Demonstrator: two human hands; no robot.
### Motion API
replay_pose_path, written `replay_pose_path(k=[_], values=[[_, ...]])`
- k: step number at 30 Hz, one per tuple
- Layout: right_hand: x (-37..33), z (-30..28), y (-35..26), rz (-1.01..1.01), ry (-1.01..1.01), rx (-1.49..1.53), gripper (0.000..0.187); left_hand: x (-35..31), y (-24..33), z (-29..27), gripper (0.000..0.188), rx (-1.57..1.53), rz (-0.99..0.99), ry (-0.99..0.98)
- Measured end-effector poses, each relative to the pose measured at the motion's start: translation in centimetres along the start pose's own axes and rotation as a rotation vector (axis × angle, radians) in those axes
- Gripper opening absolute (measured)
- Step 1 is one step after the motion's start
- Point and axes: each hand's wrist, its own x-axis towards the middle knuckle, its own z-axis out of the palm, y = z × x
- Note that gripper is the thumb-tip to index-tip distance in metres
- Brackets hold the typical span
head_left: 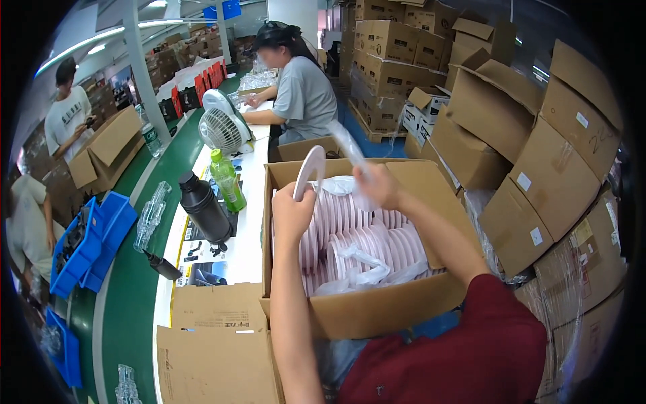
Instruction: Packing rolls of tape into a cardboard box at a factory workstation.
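A deep open cardboard carton (377,313) sits before the person, packed with rows of thin pale pink discs (350,236) standing on edge, crumpled clear film (369,273) lying over some. Above its left side, the left hand (294,210) pinches the lower end of a white curved piece (308,168), its long axis rising nearly upright from the fingers. The right hand (378,186), farther from that piece, grips a blurred translucent strip (346,143) slanting up leftward.
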Motion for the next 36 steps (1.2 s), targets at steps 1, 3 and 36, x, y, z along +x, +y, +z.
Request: replay_pose_path(k=[1,3,36], values=[[-0.5,-0.4,0.6,0.110,0.220,0.185,0.016,0.0,0.4,0.3,0.022,0.051,0.069,0.087],[-1.7,-1.0,1.3,0.169,0.263,0.262,0.016,-0.3,1.3,0.9,0.016,0.067,0.189,0.232],[-3.4,-3.7,-1.2,0.029,-0.072,1.013,0.059,0.3,-0.4,0.5,0.053,-0.786,-0.249,0.173]])
